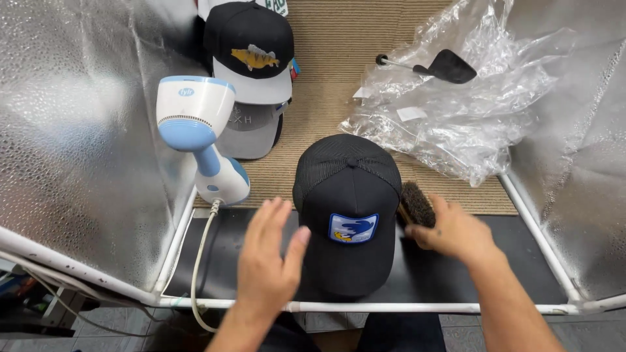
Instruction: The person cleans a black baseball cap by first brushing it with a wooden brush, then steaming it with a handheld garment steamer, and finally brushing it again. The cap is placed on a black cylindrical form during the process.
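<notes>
The right hand (456,231) has its grip clamped on a dark bristle brush (416,204) touching the side of the black cap (349,212), which sits on the counter (456,274), while the left hand (267,254), fingers apart and holding nothing, hovers beside the cap, seemingly to steady it.

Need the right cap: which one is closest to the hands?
The black cap with the blue patch, between both hands; the fish cap and grey cap sit farther back.
</notes>
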